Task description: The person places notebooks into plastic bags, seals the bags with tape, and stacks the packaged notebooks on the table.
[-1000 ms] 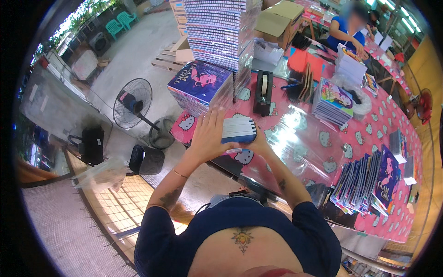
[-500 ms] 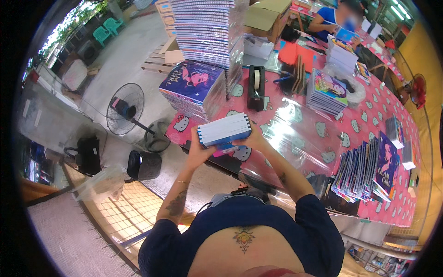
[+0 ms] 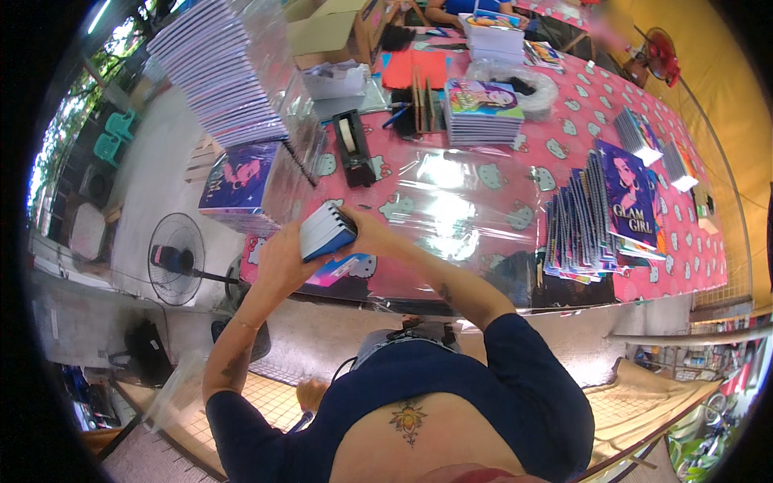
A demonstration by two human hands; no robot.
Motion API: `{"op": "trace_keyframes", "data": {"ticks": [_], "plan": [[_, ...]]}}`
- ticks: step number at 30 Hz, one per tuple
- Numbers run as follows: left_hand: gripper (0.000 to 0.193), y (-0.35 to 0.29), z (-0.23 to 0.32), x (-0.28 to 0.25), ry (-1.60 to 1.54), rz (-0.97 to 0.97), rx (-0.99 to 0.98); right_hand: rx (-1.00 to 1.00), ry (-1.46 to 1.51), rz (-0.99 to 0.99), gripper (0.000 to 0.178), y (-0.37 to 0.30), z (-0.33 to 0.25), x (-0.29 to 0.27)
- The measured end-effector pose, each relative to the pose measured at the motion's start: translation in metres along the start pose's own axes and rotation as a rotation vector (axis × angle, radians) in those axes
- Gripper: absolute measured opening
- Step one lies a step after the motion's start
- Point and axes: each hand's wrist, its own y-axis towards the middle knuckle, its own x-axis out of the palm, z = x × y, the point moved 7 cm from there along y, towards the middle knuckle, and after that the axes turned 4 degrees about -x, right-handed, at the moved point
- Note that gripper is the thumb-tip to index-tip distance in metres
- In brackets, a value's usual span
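Note:
Between my two hands is a small stack of notebooks (image 3: 328, 232), its white page edges and dark spiral bindings facing up and a blue cover below. My left hand (image 3: 280, 256) grips the stack's left side. My right hand (image 3: 364, 232) closes round its right side. Just beyond the hands stands a black tape dispenser (image 3: 353, 149). Left of it is a stack of purple-covered notebooks (image 3: 241, 179), with a tall pile of spiral notebooks (image 3: 216, 76) in clear plastic rising above. A clear plastic sheet (image 3: 451, 189) lies flat on the table, right of my hands.
Fanned spiral notebooks (image 3: 576, 225) cover the table's right side. Farther back are a stack of colourful notebooks (image 3: 483, 117), a plastic roll (image 3: 535, 97) and an open cardboard box (image 3: 326, 36). A floor fan (image 3: 177, 258) stands at the left. Another person sits across the table.
My view has swung right. The notebook stack has turned in my hands, from lying crosswise to pointing away from me at a slant. Both hands still hold it.

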Motion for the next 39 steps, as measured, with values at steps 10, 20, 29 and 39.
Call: {"op": "trace_keyframes", "data": {"ticks": [10, 20, 29, 39], "plan": [[0.055, 0.004, 0.042, 0.115, -1.316, -0.208, -0.612, 0.551, 0.375, 0.44, 0.094, -0.185, -0.002, -0.117], [0.064, 0.067, 0.139, 0.214, -0.698, -0.288, -0.473, 0.519, 0.236, 0.737, 0.065, -0.272, 0.035, -0.227], [0.059, 0.041, 0.109, 0.204, -0.791, -0.092, -0.238, 0.341, -0.409, 0.675, 0.026, -0.31, 0.011, -0.214], [0.027, -0.016, 0.133, 0.181, -0.514, -0.253, 0.401, 0.185, -0.817, 0.231, 0.024, -0.298, -0.029, -0.149]]}}
